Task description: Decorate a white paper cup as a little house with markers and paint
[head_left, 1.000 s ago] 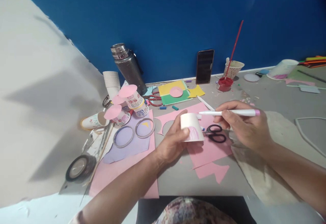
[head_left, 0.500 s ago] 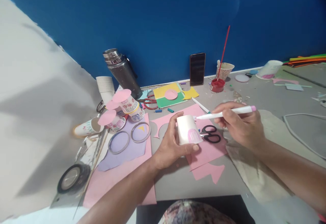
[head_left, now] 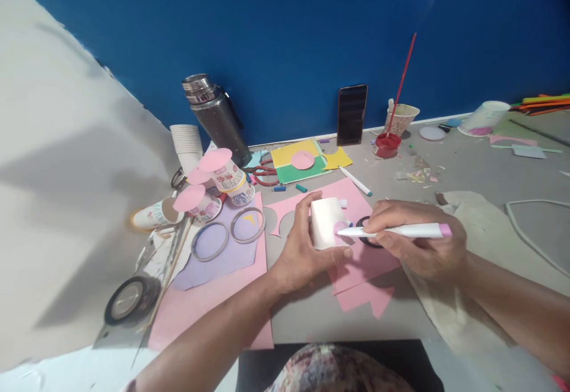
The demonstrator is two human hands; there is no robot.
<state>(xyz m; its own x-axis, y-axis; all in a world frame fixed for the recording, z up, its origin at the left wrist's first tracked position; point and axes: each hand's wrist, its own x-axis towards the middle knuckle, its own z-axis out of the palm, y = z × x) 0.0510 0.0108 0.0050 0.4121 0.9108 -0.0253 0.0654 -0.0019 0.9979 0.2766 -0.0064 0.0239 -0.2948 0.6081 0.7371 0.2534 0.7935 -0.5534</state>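
The left hand (head_left: 307,249) grips the paper cup (head_left: 326,223) on its side; the right hand (head_left: 416,240) pinches a marker (head_left: 392,231), its tip touching the cup's right side.

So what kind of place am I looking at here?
Most likely a craft table at home or in a classroom. Cut coloured paper lies about, a paintbrush stands in a cup, and the left hand holds a paper cup that the right hand colours with a pink marker.

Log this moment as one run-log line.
left hand: grips white paper cup | right hand: holds pink-capped white marker, tip on cup's pink patch | under: pink paper sheet
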